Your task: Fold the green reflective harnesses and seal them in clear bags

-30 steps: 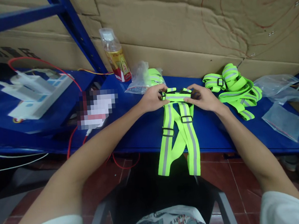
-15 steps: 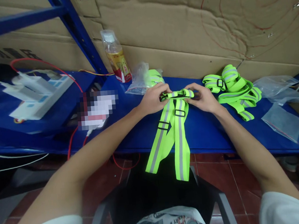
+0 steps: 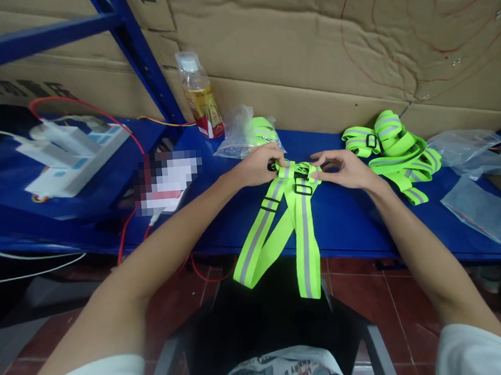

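A neon-yellow reflective strap harness (image 3: 305, 235) with grey stripes and black slide buckles lies partly on the blue table, its two long loops hanging over the front edge. My left hand (image 3: 260, 165) pinches the left end of its folded top part. At the right end, my right hand (image 3: 342, 167) grips the same folded band between thumb and fingers. A black buckle shows in the band between both hands. Behind my left hand rests a clear plastic bag (image 3: 234, 135) with a folded yellow strap (image 3: 263, 130) in it.
More reflective straps (image 3: 397, 153) lie in a heap to the right, beside clear plastic bags (image 3: 477, 207). A bottle (image 3: 202, 101) stands at the back against cardboard. On the left are a white power strip (image 3: 79, 160), a pixelated phone-like object (image 3: 174, 185) and red cables.
The folded top band has tilted so that its flat face and buckle show more. The hanging loops have swung slightly, the left one further left. Both hands keep their hold.
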Tool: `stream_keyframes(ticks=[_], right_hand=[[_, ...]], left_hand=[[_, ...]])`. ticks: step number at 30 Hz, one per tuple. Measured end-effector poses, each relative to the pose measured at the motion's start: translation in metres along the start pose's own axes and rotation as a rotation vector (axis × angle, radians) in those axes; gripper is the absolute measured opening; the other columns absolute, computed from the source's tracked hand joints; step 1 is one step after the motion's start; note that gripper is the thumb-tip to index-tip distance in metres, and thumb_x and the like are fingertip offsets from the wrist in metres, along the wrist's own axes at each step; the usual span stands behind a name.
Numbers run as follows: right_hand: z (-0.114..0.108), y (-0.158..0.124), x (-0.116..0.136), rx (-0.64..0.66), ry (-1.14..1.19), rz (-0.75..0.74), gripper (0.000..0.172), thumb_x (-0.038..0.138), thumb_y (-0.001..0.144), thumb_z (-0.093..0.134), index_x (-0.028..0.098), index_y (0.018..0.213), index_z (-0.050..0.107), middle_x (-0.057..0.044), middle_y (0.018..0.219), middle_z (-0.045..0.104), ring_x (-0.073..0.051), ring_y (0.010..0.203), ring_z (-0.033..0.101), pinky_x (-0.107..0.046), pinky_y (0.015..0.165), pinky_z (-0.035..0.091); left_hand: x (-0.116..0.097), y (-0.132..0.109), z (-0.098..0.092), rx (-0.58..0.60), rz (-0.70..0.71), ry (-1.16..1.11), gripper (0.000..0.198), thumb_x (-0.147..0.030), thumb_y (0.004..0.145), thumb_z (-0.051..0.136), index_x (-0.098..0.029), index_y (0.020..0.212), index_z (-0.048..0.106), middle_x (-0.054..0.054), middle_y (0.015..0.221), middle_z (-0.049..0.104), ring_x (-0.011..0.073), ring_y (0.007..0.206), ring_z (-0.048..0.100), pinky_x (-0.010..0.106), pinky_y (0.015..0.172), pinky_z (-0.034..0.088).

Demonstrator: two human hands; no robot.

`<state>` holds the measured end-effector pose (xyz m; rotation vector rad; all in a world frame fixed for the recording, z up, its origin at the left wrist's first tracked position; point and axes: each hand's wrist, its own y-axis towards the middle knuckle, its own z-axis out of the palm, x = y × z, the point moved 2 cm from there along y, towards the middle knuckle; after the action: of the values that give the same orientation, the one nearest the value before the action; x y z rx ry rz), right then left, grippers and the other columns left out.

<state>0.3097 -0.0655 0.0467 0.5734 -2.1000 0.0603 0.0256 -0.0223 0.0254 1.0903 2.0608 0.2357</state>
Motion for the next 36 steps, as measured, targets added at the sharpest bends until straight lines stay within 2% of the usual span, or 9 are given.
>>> stream_keyframes(ticks=[4,8,11,15,20,24,30,33,36], right_hand=[[0.007,0.003,-0.002,0.022,-0.031,-0.030,0.051,0.064,0.074,0.096,0.023,0.091,0.069,-0.009,0.114,0.079,-0.030,0.106,0.075,-0.043,0.085,0.064],[0.009,0.003,-0.005,0.009,-0.101,0.045,0.070,0.062,0.070,0.098,0.023,0.123,0.072,-0.008,0.108,0.076,-0.024,0.084,0.069,-0.039,0.069,0.058],[0.010,0.002,-0.004,0.005,-0.223,0.051,0.077,0.062,0.071,0.096,0.021,0.133,0.075,-0.012,0.114,0.077,-0.027,0.087,0.069,-0.044,0.076,0.059],[0.012,0.003,0.005,-0.018,-0.365,-0.072,0.058,0.057,0.077,0.092,0.021,0.121,0.078,-0.012,0.112,0.075,-0.033,0.099,0.068,-0.049,0.088,0.057],[0.016,0.002,0.014,-0.138,-0.476,-0.213,0.045,0.044,0.082,0.086,0.023,0.117,0.068,-0.011,0.110,0.068,-0.033,0.101,0.064,-0.049,0.090,0.056],[0.024,-0.002,0.019,-0.151,-0.527,-0.292,0.042,0.044,0.088,0.080,0.026,0.121,0.060,-0.012,0.118,0.063,-0.038,0.112,0.062,-0.054,0.096,0.057],[0.026,-0.008,0.025,-0.116,-0.598,-0.352,0.040,0.036,0.095,0.075,0.026,0.130,0.058,-0.014,0.122,0.055,-0.038,0.113,0.064,-0.055,0.094,0.060],[0.023,-0.011,0.026,-0.094,-0.677,-0.369,0.041,0.031,0.097,0.072,0.028,0.136,0.059,-0.014,0.123,0.054,-0.035,0.105,0.064,-0.051,0.085,0.061],[0.019,-0.012,0.026,-0.079,-0.712,-0.362,0.040,0.030,0.098,0.072,0.029,0.137,0.061,-0.014,0.123,0.055,-0.034,0.102,0.064,-0.049,0.080,0.060]], left_hand=[[-0.001,-0.003,-0.014,0.160,0.015,-0.077,0.029,-0.014,0.077,0.075,-0.023,0.104,0.083,0.007,0.109,0.075,0.0181,0.093,0.072,0.033,0.084,0.061],[-0.006,-0.003,-0.015,0.120,-0.026,-0.150,0.017,-0.034,0.087,0.081,-0.021,0.097,0.084,0.009,0.105,0.076,0.0182,0.093,0.074,0.034,0.086,0.064],[-0.009,-0.003,-0.010,0.061,-0.093,-0.171,0.023,-0.036,0.085,0.086,-0.018,0.099,0.080,0.009,0.111,0.071,0.0179,0.094,0.073,0.036,0.088,0.066],[-0.011,-0.003,-0.007,-0.008,-0.225,-0.110,0.054,-0.030,0.077,0.093,-0.021,0.124,0.070,0.012,0.130,0.063,0.0181,0.095,0.070,0.036,0.081,0.066],[-0.017,-0.005,-0.004,-0.011,-0.418,0.027,0.060,-0.036,0.083,0.089,-0.019,0.132,0.059,0.001,0.093,0.070,0.0159,0.073,0.067,0.034,0.074,0.059],[-0.019,-0.005,0.001,0.004,-0.593,-0.225,0.062,-0.028,0.085,0.087,-0.018,0.136,0.053,-0.004,0.075,0.069,0.0180,0.062,0.071,0.035,0.066,0.060],[-0.022,-0.005,-0.003,0.036,-0.640,-0.613,0.098,-0.015,0.079,0.091,-0.025,0.159,0.036,0.002,0.093,0.075,0.0225,0.067,0.080,0.045,0.073,0.070],[-0.026,-0.004,-0.005,0.123,-0.633,-0.668,0.081,-0.030,0.082,0.094,-0.025,0.148,0.049,0.010,0.109,0.078,0.0249,0.076,0.083,0.047,0.077,0.071],[-0.024,-0.002,-0.003,0.070,-0.628,-0.595,0.060,-0.041,0.084,0.093,-0.019,0.127,0.058,0.009,0.099,0.077,0.0259,0.073,0.082,0.044,0.071,0.070]])
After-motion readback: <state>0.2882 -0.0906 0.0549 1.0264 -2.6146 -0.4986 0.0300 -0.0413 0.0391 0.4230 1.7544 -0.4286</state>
